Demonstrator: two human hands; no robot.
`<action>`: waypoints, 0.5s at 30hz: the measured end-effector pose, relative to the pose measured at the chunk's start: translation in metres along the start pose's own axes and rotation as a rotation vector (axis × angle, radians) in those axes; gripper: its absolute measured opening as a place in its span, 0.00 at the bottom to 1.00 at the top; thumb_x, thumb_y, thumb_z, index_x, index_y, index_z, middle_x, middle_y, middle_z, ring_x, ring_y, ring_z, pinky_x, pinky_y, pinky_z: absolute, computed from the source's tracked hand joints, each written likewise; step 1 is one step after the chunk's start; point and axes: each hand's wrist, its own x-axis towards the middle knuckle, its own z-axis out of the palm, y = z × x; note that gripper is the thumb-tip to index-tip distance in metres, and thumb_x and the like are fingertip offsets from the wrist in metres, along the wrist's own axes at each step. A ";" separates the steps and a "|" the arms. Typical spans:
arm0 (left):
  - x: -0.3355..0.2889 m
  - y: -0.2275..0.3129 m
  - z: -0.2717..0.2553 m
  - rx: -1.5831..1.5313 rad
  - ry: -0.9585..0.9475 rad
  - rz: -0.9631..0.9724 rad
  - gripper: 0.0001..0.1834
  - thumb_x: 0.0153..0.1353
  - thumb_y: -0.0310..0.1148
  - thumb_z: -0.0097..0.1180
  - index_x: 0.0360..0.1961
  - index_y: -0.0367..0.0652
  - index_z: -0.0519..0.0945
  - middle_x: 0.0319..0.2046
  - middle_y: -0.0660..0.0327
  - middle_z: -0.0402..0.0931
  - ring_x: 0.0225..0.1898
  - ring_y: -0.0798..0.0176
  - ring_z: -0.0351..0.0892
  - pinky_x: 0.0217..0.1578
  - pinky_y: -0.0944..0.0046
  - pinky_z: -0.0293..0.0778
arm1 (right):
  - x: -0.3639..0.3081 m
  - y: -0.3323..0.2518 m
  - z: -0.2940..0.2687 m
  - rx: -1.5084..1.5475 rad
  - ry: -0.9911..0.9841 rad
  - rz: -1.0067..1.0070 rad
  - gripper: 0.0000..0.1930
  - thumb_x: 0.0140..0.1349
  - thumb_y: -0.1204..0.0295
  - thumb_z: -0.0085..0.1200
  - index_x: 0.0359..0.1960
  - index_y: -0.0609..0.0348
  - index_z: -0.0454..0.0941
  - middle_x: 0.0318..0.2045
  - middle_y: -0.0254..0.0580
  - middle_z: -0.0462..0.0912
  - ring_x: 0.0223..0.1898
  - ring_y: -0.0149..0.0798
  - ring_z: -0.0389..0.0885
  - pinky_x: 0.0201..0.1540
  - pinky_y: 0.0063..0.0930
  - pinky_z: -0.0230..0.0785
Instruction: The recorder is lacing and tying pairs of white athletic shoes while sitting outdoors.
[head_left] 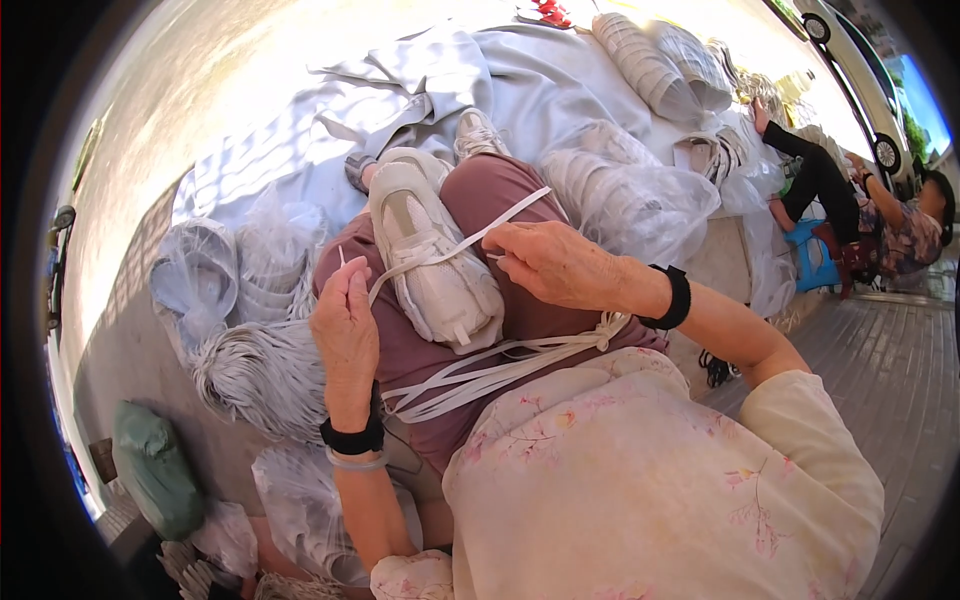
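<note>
An off-white sneaker [410,215] lies across my lap, its heel toward me. A flat white shoelace [445,257] runs over its throat. My left hand [345,325] is closed in a pinch left of the shoe, with a thin lace end sticking up from the fingertips. On the right, my right hand [550,262] pinches the lace, and a tip shows below its fingers. Several loose white laces [500,368] lie across my thighs behind the heel. Another pale sneaker [478,135] is beyond my knees.
A thick bundle of pale laces [255,375] sits at my left. Plastic-wrapped stacks [630,195] of pale shoe parts lie on both sides. A grey-white sheet [400,75] covers the ground ahead. A green bag [155,470] stands lower left. Another person [890,215] sits far right.
</note>
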 end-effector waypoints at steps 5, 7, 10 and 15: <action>-0.016 0.034 -0.013 -0.245 0.087 -0.169 0.14 0.67 0.30 0.46 0.51 0.37 0.73 0.35 0.57 0.81 0.27 0.71 0.77 0.29 0.70 0.73 | 0.025 0.002 0.004 -0.046 -0.117 0.220 0.11 0.60 0.75 0.48 0.43 0.64 0.71 0.26 0.51 0.79 0.27 0.54 0.78 0.29 0.43 0.68; -0.024 0.036 -0.010 -0.398 0.020 -0.306 0.15 0.68 0.31 0.46 0.52 0.37 0.72 0.35 0.58 0.81 0.24 0.74 0.75 0.26 0.73 0.72 | 0.030 0.010 0.007 -0.124 -0.184 0.234 0.10 0.59 0.75 0.48 0.42 0.63 0.71 0.25 0.49 0.79 0.26 0.53 0.79 0.29 0.43 0.69; -0.035 0.028 -0.004 -0.541 -0.051 -0.388 0.13 0.67 0.32 0.48 0.47 0.36 0.75 0.32 0.60 0.80 0.19 0.78 0.70 0.21 0.79 0.67 | 0.037 0.014 0.007 -0.467 -0.270 0.047 0.08 0.58 0.74 0.48 0.38 0.60 0.72 0.24 0.45 0.77 0.26 0.49 0.79 0.27 0.40 0.70; -0.033 0.024 0.000 -0.314 -0.172 -0.471 0.12 0.66 0.36 0.51 0.40 0.37 0.79 0.17 0.67 0.73 0.15 0.78 0.63 0.19 0.74 0.61 | 0.031 0.024 -0.011 -0.548 -0.066 -0.099 0.06 0.57 0.74 0.47 0.36 0.59 0.72 0.25 0.41 0.73 0.26 0.44 0.78 0.26 0.35 0.71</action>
